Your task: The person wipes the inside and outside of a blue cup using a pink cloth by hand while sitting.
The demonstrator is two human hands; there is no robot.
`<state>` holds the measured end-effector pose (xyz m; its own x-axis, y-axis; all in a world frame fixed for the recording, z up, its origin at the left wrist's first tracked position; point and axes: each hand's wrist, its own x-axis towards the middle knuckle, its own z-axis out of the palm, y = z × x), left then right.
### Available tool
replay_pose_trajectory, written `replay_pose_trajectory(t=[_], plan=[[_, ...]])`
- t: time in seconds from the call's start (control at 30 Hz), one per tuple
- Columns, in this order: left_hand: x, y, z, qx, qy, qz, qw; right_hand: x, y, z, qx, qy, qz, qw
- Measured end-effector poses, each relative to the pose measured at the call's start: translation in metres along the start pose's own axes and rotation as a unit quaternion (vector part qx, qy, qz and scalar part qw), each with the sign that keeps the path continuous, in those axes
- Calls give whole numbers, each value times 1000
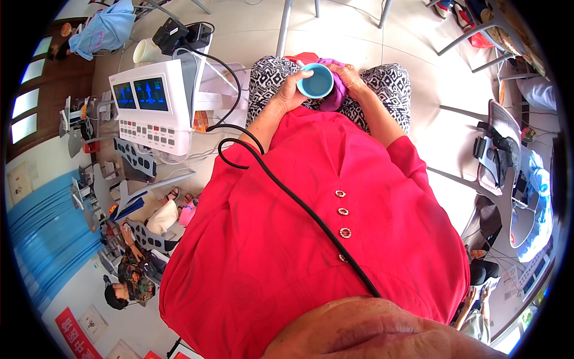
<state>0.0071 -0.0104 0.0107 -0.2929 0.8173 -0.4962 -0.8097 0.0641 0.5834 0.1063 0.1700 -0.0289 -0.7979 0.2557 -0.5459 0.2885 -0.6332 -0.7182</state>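
A light blue cup point(315, 81) is held above the lap, its open top facing the camera. My left hand point(292, 89) grips it from the side, with the thumb over the rim. On the other side of the cup, my right hand point(349, 80) has its fingers closed on a bunched purple cloth or bag point(339, 92). Something red point(303, 58) lies beside the cloth near the knees. Patterned black-and-white trousers point(389, 85) cover the legs. The cup's contents are not clear.
To the left stands a white device point(154, 107) with two lit screens and several buttons. A black cable point(305, 204) crosses my red shirt. A pale cup point(145, 51) is behind the device. Grey chairs point(506, 197) and other people sit on both sides.
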Motion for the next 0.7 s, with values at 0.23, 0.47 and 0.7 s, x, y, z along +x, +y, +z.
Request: replay_pose_trajectory(t=[0.23, 0.47, 0.7], plan=[[0, 5, 4, -23, -4, 32, 999, -7, -4, 7, 23, 6, -36, 999], [-3, 9, 17, 4, 50, 61, 997, -15, -13, 5, 106, -41, -78, 990], [-2, 6, 6, 20, 0, 32, 999, -20, -17, 6, 105, -70, -83, 989]])
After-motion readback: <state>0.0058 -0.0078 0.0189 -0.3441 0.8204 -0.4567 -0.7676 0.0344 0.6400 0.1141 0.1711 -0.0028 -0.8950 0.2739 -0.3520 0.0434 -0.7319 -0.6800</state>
